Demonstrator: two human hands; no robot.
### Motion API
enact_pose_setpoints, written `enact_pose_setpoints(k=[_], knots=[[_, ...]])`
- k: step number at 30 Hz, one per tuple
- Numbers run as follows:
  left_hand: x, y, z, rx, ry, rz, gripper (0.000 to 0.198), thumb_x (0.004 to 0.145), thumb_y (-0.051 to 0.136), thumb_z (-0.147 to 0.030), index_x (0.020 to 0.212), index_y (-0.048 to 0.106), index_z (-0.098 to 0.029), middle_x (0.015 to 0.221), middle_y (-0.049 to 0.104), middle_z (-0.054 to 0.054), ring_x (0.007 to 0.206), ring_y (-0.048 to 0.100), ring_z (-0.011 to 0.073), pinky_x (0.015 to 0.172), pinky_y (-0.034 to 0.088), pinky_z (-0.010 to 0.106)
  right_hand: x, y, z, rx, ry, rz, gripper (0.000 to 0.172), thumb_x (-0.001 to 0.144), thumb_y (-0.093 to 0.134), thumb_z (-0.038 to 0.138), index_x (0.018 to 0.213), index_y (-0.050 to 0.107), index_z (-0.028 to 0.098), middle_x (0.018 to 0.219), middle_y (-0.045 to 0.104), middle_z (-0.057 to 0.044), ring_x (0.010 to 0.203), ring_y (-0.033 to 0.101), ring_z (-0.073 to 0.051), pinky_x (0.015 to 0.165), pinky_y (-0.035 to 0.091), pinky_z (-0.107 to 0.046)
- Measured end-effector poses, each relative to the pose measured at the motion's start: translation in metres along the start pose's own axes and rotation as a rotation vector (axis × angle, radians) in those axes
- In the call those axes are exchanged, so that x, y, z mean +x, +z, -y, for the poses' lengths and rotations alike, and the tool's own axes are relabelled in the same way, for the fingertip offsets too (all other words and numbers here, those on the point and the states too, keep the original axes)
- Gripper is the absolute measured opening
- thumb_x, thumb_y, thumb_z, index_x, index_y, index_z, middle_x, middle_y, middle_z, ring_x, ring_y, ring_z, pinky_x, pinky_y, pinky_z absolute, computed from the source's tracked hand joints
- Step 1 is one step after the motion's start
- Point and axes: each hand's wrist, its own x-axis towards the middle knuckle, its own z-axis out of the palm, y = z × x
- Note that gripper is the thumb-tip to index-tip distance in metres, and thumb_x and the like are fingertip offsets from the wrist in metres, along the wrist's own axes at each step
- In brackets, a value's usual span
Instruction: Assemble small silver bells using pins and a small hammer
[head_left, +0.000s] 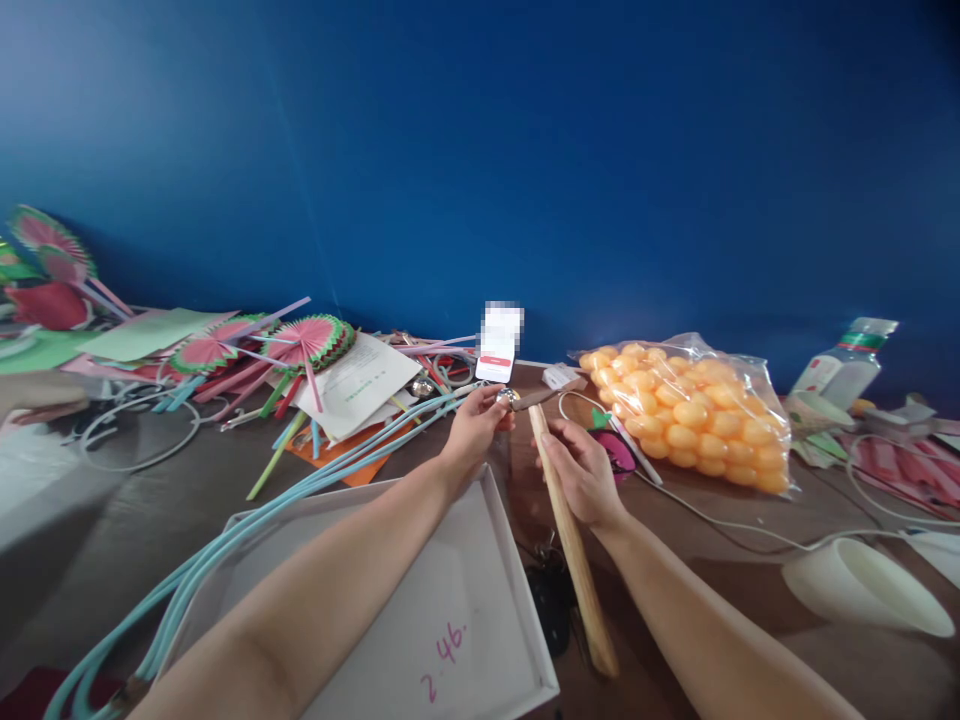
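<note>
My right hand (581,470) is wrapped round the wooden handle of a small hammer (570,535); the handle runs back toward me and the metal head sits at the far end, near my left fingertips. My left hand (476,425) pinches a small shiny metal piece (507,397) right beside the hammer head. Both hands hover over the brown table, just beyond the far corner of a white tray (480,560).
A clear bag of orange balls (690,415) lies at right, with a plastic bottle (844,365) and a white cup (862,585) on its side. Light-blue tubes (247,530), paper fans (307,340), straws and papers clutter the left. A phone (499,343) stands against the blue wall.
</note>
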Motion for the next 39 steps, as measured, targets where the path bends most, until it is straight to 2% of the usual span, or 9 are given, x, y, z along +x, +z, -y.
enact_pose_setpoints(k=[3, 8, 14, 19, 25, 31, 39], knots=[[0.0008, -0.0004, 0.0005, -0.013, -0.009, -0.01, 0.027, 0.076, 0.072, -0.022, 0.1, 0.063, -0.015, 0.08, 0.063, 0.003, 0.064, 0.059, 0.0097, 0.066, 0.052, 0.027, -0.0006, -0.0001, 0.0001, 0.003, -0.012, -0.014, 0.037, 0.085, 0.057, 0.051, 0.099, 0.062, 0.018, 0.076, 0.066, -0.003, 0.052, 0.055, -0.011, 0.046, 0.043, -0.022], [0.0013, -0.0003, 0.0003, -0.026, -0.019, -0.016, 0.024, 0.077, 0.07, -0.019, 0.099, 0.063, -0.014, 0.079, 0.062, 0.002, 0.062, 0.059, 0.0087, 0.064, 0.051, 0.025, -0.001, 0.0011, 0.003, -0.011, 0.015, -0.005, 0.039, 0.083, 0.058, 0.051, 0.102, 0.062, 0.017, 0.084, 0.068, -0.005, 0.056, 0.057, -0.012, 0.047, 0.044, -0.022], [0.0014, -0.0005, -0.0003, -0.04, -0.031, -0.009, 0.027, 0.076, 0.072, -0.022, 0.1, 0.062, -0.014, 0.078, 0.062, 0.002, 0.063, 0.06, 0.0088, 0.065, 0.052, 0.025, 0.0002, 0.0016, 0.002, -0.004, -0.001, -0.021, 0.038, 0.083, 0.059, 0.051, 0.097, 0.062, 0.017, 0.071, 0.064, -0.002, 0.055, 0.057, -0.012, 0.046, 0.043, -0.021], [0.0032, -0.0018, 0.0015, -0.039, -0.039, 0.015, 0.024, 0.078, 0.07, -0.023, 0.097, 0.061, -0.013, 0.077, 0.062, 0.002, 0.063, 0.062, 0.0098, 0.065, 0.053, 0.025, 0.0005, 0.0017, 0.0008, 0.018, -0.006, -0.032, 0.039, 0.082, 0.06, 0.051, 0.1, 0.062, 0.017, 0.078, 0.066, -0.004, 0.053, 0.056, -0.011, 0.045, 0.042, -0.022], [0.0025, -0.002, -0.0012, -0.069, -0.089, 0.032, 0.017, 0.079, 0.069, -0.026, 0.086, 0.059, -0.013, 0.074, 0.061, 0.002, 0.062, 0.063, 0.0099, 0.066, 0.054, 0.025, -0.0011, 0.0007, 0.0023, 0.031, -0.013, -0.04, 0.036, 0.083, 0.06, 0.05, 0.098, 0.062, 0.017, 0.066, 0.061, 0.0, 0.051, 0.054, -0.011, 0.044, 0.041, -0.021], [0.0, 0.0006, -0.0058, -0.063, -0.129, 0.011, 0.017, 0.082, 0.067, -0.027, 0.084, 0.058, -0.013, 0.073, 0.061, 0.002, 0.059, 0.063, 0.0091, 0.064, 0.054, 0.024, -0.0012, 0.0001, 0.002, 0.02, -0.025, -0.045, 0.037, 0.084, 0.059, 0.049, 0.1, 0.063, 0.017, 0.062, 0.058, 0.001, 0.051, 0.054, -0.012, 0.045, 0.041, -0.022], [0.0019, -0.001, -0.0021, -0.029, -0.11, 0.027, 0.023, 0.078, 0.071, -0.031, 0.082, 0.057, -0.014, 0.069, 0.059, 0.0, 0.058, 0.062, 0.0089, 0.063, 0.053, 0.023, -0.0016, 0.0026, -0.0002, 0.007, -0.034, -0.009, 0.035, 0.084, 0.06, 0.048, 0.1, 0.062, 0.017, 0.081, 0.066, -0.005, 0.056, 0.056, -0.011, 0.047, 0.044, -0.022]])
